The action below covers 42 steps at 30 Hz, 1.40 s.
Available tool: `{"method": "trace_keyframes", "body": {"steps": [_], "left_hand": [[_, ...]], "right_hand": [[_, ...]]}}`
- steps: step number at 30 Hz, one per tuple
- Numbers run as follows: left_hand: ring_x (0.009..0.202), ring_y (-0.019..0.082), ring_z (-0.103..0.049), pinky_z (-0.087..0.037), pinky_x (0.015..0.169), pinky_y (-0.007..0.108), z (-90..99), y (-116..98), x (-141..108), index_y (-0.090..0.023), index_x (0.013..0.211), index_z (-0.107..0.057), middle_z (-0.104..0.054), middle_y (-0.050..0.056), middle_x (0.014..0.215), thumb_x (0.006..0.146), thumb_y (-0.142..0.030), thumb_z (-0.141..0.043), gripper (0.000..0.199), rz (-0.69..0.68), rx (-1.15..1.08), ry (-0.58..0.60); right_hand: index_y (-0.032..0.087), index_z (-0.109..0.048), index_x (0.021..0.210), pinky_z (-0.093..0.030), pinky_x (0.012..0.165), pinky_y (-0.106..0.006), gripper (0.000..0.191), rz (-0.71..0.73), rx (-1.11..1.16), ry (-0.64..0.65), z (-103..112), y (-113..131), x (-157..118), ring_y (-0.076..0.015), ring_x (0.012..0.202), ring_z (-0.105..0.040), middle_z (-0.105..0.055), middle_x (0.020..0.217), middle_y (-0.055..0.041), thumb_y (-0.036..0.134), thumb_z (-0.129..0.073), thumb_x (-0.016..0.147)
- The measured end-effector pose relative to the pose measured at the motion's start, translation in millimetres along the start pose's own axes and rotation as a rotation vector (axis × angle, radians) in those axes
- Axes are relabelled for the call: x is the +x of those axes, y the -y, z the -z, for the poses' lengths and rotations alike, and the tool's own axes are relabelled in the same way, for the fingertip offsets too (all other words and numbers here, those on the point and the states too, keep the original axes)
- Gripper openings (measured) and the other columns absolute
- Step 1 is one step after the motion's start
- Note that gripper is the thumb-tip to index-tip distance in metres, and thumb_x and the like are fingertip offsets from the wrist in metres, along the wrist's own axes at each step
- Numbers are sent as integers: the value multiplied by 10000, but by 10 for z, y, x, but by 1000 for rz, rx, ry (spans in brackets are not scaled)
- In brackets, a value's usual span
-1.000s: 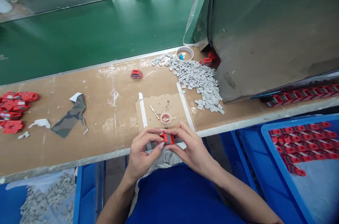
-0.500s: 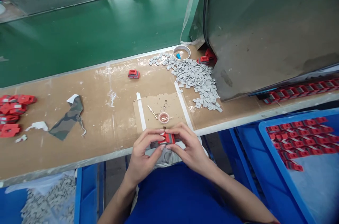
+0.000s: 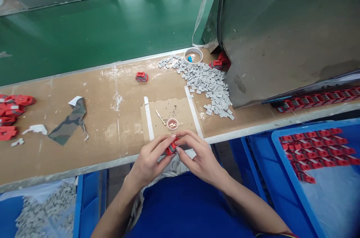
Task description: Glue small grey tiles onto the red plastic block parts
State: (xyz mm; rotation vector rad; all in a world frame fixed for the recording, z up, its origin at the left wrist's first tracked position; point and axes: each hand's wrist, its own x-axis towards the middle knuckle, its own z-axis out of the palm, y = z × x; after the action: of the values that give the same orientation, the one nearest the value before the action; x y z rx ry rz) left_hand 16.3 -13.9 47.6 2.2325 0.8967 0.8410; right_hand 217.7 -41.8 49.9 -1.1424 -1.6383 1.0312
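Note:
Between both hands, at the bench's near edge, is a small red and grey toy vehicle body (image 3: 171, 149). My left hand (image 3: 153, 157) grips it from the left with thumb and fingers. My right hand (image 3: 195, 155) pinches its right side, and the fingers partly cover it. Just beyond the hands, a small round cup (image 3: 172, 124) with a thin stick across it stands on a cardboard sheet (image 3: 182, 112). A pale stick (image 3: 160, 117) lies left of the cup. Farther off, another red and grey toy vehicle body (image 3: 141, 76) sits alone on the bench.
Small grey tiles (image 3: 209, 84) lie heaped beside a tape roll (image 3: 193, 56). A metal housing (image 3: 281, 35) blocks the right. Red parts (image 3: 15, 108) and a camouflage cloth (image 3: 69, 123) lie left. A blue tray (image 3: 284, 178) holds rows of red pieces. Behind runs a green belt (image 3: 98, 35).
The toy vehicle body has been turned in my hands and now sits tilted, with more of it covered by fingers. My left hand has shifted slightly left. The view has moved slightly.

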Motion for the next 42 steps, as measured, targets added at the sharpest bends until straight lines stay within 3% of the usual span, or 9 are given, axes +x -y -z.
{"method": "trace_keyframes", "body": {"steps": [9,14,21,27,32,36,38,40,42], "left_hand": [[1197,253,-726,-640,980,358,6,60,-35,-199,1482,-542,-728,173,1276,1019,-147,-575,467,-45,-50,63],[1186,252,-735,-642,973,358,38,100,-64,-221,1502,-528,-736,161,1281,1012,-131,-573,500,-49,-14,65],[1093,261,-771,-659,905,358,122,190,-96,-215,1475,-555,-776,160,1211,998,-310,-655,496,-45,-62,74],[985,247,-801,-656,842,305,87,202,-134,-210,1379,-612,-804,145,1108,1022,-328,-610,377,-6,-105,91],[961,219,-813,-647,847,248,85,93,-76,-257,1350,-621,-822,98,1140,1022,-388,-602,354,-42,-49,125],[874,220,-818,-659,772,248,251,370,209,-290,1484,-539,-833,52,1134,969,-574,-614,593,-116,-45,212],[893,235,-805,-655,838,307,383,689,483,-329,1421,-604,-821,23,1157,993,-542,-584,478,-97,102,73],[1169,327,-727,-566,1065,487,517,1045,796,-349,1380,-634,-745,35,1332,986,-532,-576,438,-49,333,-135],[1448,407,-507,-368,1214,640,628,1355,1080,-299,1470,-557,-535,95,1592,1008,-491,-494,504,12,520,-177]], "right_hand": [[210,-596,891,-514,784,-297,111,-76,75,28,-59,-97,-45,-175,868,-616,-568,918,-39,179,-574,995],[211,-624,924,-545,821,-301,98,-53,96,22,-90,-152,-36,-179,925,-658,-618,982,-59,214,-585,1014],[218,-597,1020,-563,881,-360,81,48,-104,182,25,-112,-11,-231,1063,-702,-690,1164,-124,178,-528,1032],[216,-550,885,-509,734,-289,127,-11,-61,178,1,-69,-34,-188,839,-630,-623,949,-61,183,-552,1007],[209,-584,874,-508,779,-288,123,-96,-4,169,63,15,-73,-183,866,-642,-640,950,-55,211,-582,997],[202,-615,861,-521,828,-293,151,-66,35,151,461,69,-218,-184,909,-677,-710,967,-67,271,-622,995],[202,-628,870,-521,829,-294,181,-116,-76,61,813,71,-392,-183,915,-682,-728,981,-73,287,-586,1024],[207,-636,881,-516,774,-287,215,-237,-314,-124,1220,14,-603,-181,871,-677,-722,964,-72,287,-528,1049],[208,-636,872,-525,755,-302,233,-363,-607,-339,1624,-136,-777,-194,830,-671,-708,941,-79,301,-513,1047]]}}
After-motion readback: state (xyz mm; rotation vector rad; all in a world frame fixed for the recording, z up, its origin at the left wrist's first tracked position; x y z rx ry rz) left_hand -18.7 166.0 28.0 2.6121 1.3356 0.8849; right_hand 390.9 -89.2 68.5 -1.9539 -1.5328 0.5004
